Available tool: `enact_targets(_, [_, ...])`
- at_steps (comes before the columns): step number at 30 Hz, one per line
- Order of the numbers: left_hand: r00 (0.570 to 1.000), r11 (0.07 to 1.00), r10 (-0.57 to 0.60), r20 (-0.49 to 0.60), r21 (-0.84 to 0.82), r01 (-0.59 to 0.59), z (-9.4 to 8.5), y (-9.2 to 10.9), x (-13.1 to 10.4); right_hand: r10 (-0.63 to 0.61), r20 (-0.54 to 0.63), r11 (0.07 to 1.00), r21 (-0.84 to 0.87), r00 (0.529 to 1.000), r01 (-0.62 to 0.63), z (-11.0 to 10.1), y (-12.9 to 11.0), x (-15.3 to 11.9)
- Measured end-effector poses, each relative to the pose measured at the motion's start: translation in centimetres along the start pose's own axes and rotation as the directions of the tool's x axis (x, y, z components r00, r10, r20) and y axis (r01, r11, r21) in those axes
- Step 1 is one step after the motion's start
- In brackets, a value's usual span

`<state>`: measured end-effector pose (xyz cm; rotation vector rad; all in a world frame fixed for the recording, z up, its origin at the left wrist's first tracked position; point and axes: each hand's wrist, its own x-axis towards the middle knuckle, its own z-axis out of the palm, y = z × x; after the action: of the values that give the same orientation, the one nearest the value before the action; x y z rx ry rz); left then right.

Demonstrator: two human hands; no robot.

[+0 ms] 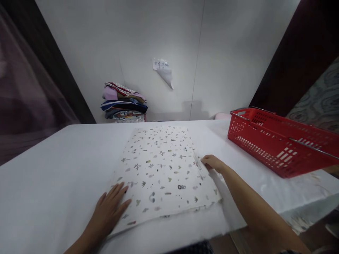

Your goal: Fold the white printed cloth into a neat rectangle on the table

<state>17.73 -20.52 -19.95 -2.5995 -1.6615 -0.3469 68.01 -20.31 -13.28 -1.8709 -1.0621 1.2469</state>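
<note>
A folded white cloth (pixel 164 169) with small printed palms, leaves and other shapes lies flat before me, its layers showing along the right and near edges. My left hand (pixel 109 208) rests on its near left edge, palm down with the fingers stretched out. At the cloth's right edge, my right hand (pixel 212 163) has its fingers drawn together against the layers, pinching the edge. The fingertips there are partly hidden.
A red plastic basket (pixel 261 143) with metal handles stands on the right of the white-covered table (pixel 60 169). Behind the far edge is a stack of folded clothes (pixel 125 102). A curling paper note (pixel 162 68) hangs on the wall.
</note>
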Motion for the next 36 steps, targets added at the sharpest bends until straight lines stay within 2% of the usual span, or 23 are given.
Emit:
enact_targets(3, [1.0,1.0,0.0,-0.005,0.003,0.0,0.3,-0.2,0.0,0.015,0.015,0.989,0.146,1.0,-0.017,0.2,0.4,0.0])
enact_targets(5, [1.0,1.0,0.01,-0.018,0.01,-0.01,0.5,-0.4,-0.1,0.032,-0.024,0.977,0.21,0.999,-0.027,0.4,0.8,0.1])
enact_targets(9, [0.999,1.0,0.024,-0.027,0.016,-0.024,0.4,-0.5,-0.1,0.032,-0.133,0.977,0.215,0.991,-0.003,0.6,1.5,0.5])
enact_targets(13, [1.0,1.0,0.003,0.03,0.026,-0.004,-0.2,-0.3,0.1,0.006,-0.187,0.981,0.191,0.982,0.03,0.6,1.6,0.5])
enact_targets(21, [0.999,0.998,0.03,0.036,0.049,-0.031,0.2,-1.4,-0.3,0.041,-0.145,0.981,0.195,0.989,-0.013,0.3,1.2,0.1])
enact_targets(23, [0.995,0.993,0.086,0.053,0.074,-0.09,-0.3,-1.8,0.4,0.052,-0.14,0.98,0.2,0.989,-0.024,0.1,0.8,0.5])
enact_targets(26, [0.986,0.985,0.147,0.079,0.077,-0.153,-1.4,-1.6,2.8,0.051,-0.144,0.978,0.206,0.988,-0.02,-0.1,0.0,1.9])
enact_targets(31, [0.995,0.999,-0.046,0.083,0.031,0.044,-1.8,0.5,7.4,0.047,-0.162,0.977,0.214,0.986,-0.011,0.3,-1.9,5.4])
enact_targets(33, [0.994,0.998,-0.053,0.093,0.025,0.051,-1.4,1.0,8.0,0.046,-0.168,0.975,0.222,0.985,-0.008,0.6,-2.6,6.8])
enact_targets(36, [0.997,0.999,-0.035,0.074,0.005,0.035,-0.6,0.8,7.6,0.043,-0.188,0.975,0.224,0.981,0.0,0.9,-3.1,8.6])
